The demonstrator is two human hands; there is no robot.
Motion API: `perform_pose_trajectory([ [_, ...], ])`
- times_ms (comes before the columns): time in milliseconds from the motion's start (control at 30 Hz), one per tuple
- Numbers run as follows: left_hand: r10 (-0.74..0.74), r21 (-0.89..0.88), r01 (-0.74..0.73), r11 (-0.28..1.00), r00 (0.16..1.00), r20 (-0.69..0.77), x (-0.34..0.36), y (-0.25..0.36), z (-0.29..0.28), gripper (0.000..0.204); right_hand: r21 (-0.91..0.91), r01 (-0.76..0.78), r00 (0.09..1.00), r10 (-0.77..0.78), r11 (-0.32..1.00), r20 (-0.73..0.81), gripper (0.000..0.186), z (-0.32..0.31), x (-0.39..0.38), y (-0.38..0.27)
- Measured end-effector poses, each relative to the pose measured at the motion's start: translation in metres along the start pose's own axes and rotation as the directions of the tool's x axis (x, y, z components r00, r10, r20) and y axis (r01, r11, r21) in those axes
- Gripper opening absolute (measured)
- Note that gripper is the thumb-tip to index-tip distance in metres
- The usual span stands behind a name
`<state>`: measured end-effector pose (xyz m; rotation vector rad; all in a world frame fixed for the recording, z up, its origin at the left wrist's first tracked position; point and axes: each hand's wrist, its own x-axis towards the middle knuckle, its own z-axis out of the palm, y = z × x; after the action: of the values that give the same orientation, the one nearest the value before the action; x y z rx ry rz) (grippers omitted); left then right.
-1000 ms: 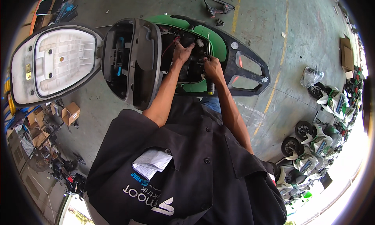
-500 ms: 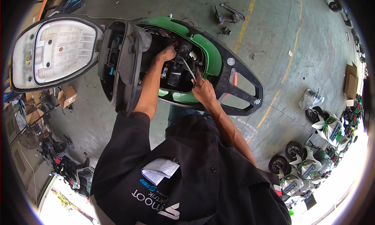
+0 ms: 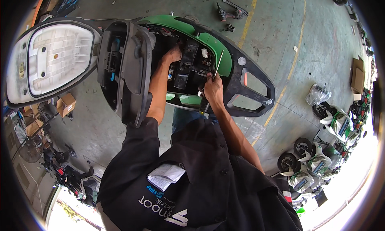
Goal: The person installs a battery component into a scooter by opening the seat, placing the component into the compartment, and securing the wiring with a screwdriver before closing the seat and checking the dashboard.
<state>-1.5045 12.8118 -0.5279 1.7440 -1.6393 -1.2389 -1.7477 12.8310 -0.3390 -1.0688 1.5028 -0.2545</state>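
Now the green-and-black scooter body (image 3: pixel 224 66) stands opened, white seat underside (image 3: pixel 52 58) flipped up. Left hand (image 3: pixel 173 54) presses, fingers curled, on black parts inside; right hand (image 3: pixel 212 88) grips a slim metal screwdriver (image 3: pixel 217 64), fist closed. Compartment work looks unfinished.

At frame centre, the left hand (image 3: pixel 173 54) reaches into the green scooter's open body (image 3: pixel 218 50). The right hand (image 3: pixel 212 88) grips a screwdriver (image 3: pixel 217 66), its shaft pointing up.

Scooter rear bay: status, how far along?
Done: seat flipped up, rear bay exposed. In hand: right hand grips a screwdriver, shaft pointing up out of the bay; left hand is on the black module. Left: module still seated, bay open.
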Motion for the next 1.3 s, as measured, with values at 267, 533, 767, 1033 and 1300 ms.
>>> perform_pose_trajectory([
  [267, -0.143, -0.290, 0.104, 0.951, 0.983, -0.114, -0.022, -0.006, -0.010, 0.029, -0.374, 0.211, 0.970, -0.240, 0.903, -0.032, 0.047, 0.010, -0.025, 0.000],
  [533, -0.400, -0.468, 0.327, 0.821, 0.915, -0.062, -0.016, 0.038, -0.021, 0.028, 0.527, -0.530, 0.842, 0.340, 0.664, 0.419, 0.033, 0.012, 0.000, -0.028],
  [767, -0.320, -0.662, 0.103, 0.742, 0.922, -0.216, -0.017, 0.000, 0.013, 0.039, 0.670, -0.657, 0.686, -0.093, 0.346, 0.721, 0.040, 0.004, 0.005, 0.001],
  [1033, -0.408, -0.735, 0.461, 0.498, 0.872, 0.270, -0.003, 0.053, -0.030, 0.055, 0.761, -0.643, 0.762, -0.034, 0.084, 0.647, 0.041, 0.018, 0.007, -0.002],
  [1300, -0.325, -0.746, 0.337, 0.574, 0.930, 0.170, -0.001, 0.037, -0.018, 0.070, 0.562, -0.816, 0.554, -0.096, 0.134, 0.827, 0.042, 0.023, -0.003, -0.021],
])
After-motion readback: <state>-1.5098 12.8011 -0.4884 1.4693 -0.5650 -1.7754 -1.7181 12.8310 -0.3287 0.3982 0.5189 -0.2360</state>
